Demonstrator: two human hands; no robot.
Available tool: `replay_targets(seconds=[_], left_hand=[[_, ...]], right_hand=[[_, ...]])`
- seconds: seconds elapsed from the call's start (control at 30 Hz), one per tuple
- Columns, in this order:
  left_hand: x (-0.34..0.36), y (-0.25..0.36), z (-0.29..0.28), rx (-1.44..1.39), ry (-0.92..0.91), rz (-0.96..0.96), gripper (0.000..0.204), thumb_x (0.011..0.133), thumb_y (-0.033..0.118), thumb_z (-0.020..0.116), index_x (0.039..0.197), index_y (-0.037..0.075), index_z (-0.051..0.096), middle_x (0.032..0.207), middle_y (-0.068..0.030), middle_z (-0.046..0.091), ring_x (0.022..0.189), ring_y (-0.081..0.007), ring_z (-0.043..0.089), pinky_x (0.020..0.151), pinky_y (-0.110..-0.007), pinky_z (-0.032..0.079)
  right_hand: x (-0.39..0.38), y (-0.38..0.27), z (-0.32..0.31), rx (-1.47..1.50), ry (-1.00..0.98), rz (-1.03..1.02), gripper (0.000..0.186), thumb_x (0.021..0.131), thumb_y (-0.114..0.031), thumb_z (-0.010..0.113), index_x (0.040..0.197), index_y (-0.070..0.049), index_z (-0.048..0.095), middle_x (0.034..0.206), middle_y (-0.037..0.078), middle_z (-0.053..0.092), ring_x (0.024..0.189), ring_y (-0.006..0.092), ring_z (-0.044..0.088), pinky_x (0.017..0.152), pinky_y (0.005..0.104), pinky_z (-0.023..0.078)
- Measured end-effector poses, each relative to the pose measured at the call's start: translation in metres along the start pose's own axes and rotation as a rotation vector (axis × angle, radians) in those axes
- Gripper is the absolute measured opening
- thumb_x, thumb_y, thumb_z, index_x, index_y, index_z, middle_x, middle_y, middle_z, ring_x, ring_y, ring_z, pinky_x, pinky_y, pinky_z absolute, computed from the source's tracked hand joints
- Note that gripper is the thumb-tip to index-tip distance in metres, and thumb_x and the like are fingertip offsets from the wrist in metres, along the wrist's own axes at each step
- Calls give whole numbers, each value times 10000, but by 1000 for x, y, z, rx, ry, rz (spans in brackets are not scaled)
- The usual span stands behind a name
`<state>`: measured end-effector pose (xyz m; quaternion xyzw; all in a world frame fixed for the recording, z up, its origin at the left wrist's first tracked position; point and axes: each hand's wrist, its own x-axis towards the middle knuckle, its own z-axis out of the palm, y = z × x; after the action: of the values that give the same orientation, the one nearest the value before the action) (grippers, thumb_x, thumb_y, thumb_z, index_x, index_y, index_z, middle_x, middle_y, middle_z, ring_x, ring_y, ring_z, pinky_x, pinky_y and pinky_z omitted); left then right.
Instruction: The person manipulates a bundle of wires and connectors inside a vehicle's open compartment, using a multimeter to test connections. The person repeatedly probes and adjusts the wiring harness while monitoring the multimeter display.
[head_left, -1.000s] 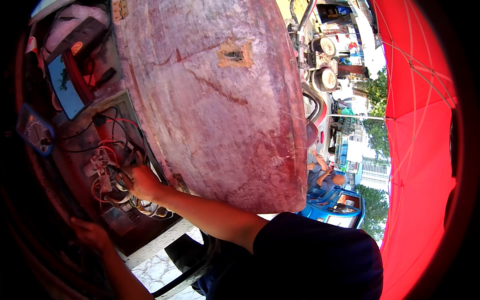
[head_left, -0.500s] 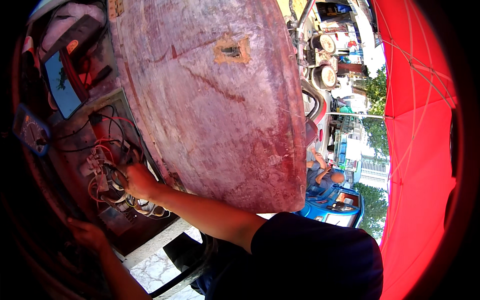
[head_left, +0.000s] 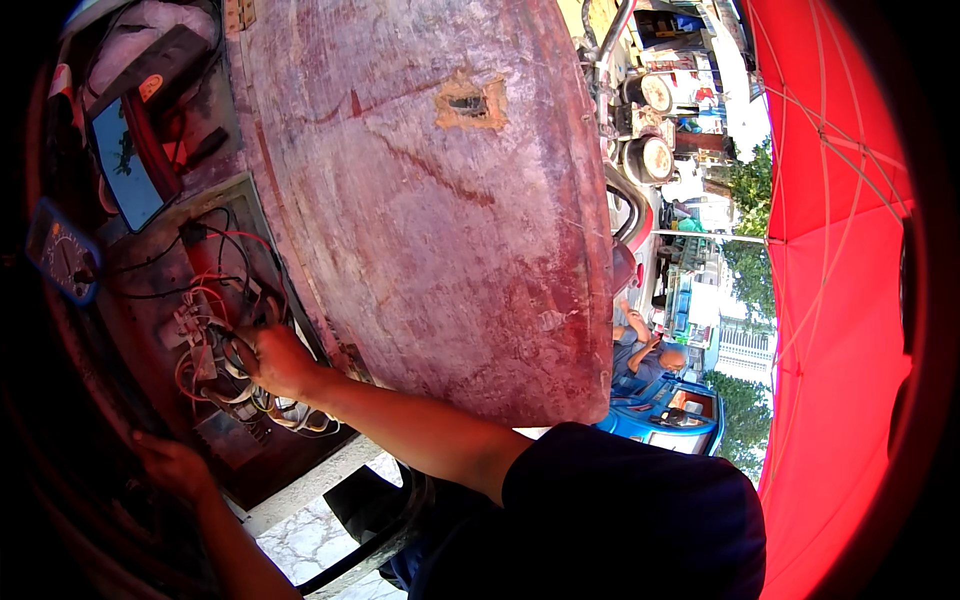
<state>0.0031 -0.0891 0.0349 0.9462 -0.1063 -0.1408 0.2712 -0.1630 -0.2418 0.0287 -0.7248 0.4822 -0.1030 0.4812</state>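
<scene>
My right hand (head_left: 277,361) reaches into an open compartment (head_left: 232,486) full of wiring. Its fingers are closed at a bundle of wires (head_left: 210,335), around a dark curved piece too obscured to name. Red, black and white leads and pale connectors lie beside the fingertips. My left hand (head_left: 172,466) is lower left, against the compartment's dark near edge; shadow hides most of its fingers. A blue-framed multimeter (head_left: 68,258) with a round dial stands at the far left. Black leads run between its side and the wiring.
A worn, reddish panel (head_left: 430,220) with a rough cut hole rises beside the compartment. A rectangular mirror or screen (head_left: 128,165) leans above the wiring. At right are a red canopy (head_left: 840,260), a blue vehicle (head_left: 665,415) and a seated person (head_left: 645,355).
The view has shifted very slightly. Both hands stay in practically the same places, the right one still at the wires.
</scene>
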Motion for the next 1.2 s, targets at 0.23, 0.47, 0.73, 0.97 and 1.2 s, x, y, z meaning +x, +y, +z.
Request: replay_targets(seconds=[0.23, 0.47, 0.73, 0.97, 1.2], left_hand=[[3, -10, 2, 28, -19, 5, 541, 1017, 374, 294, 1149, -84, 551, 1097, -338, 568, 1027, -485, 534, 862, -481, 444], [1, 0, 0, 48, -22, -35, 544, 1015, 381, 297, 1153, -81, 548, 1086, -346, 566, 1008, -497, 535, 835, -491, 449], [3, -9, 3, 45, -6, -27, 558, 1006, 398, 306, 1183, -72, 549, 1070, -358, 566, 993, -506, 538, 830, -506, 443], [5, -16, 5, 34, -11, -29, 553, 1012, 386, 302, 1165, -88, 543, 1086, -351, 568, 1005, -491, 547, 842, -489, 452], [5, -16, 6, 28, 20, 23, 553, 1010, 379, 309, 1162, -99, 543, 1058, -362, 570, 995, -505, 540, 827, -504, 451]], right_hand=[[1, 3, 5, -30, 32, -15, 125, 872, -138, 576, 851, -20, 612, 687, 232, 580, 664, 418, 601, 565, 455, 455], [0, 5, 4, -16, 23, -25, 116, 867, -126, 574, 878, -21, 622, 687, 230, 583, 653, 419, 596, 560, 447, 454], [-1, 5, 5, -18, 25, -9, 118, 864, -125, 577, 871, -16, 620, 685, 230, 579, 648, 418, 594, 555, 445, 453], [-1, 5, 7, -20, 70, -31, 126, 862, -137, 585, 831, -17, 608, 675, 228, 575, 644, 419, 592, 551, 449, 448], [0, 4, 7, -44, 58, -22, 139, 863, -150, 584, 814, -23, 613, 666, 224, 578, 649, 423, 592, 560, 468, 447]])
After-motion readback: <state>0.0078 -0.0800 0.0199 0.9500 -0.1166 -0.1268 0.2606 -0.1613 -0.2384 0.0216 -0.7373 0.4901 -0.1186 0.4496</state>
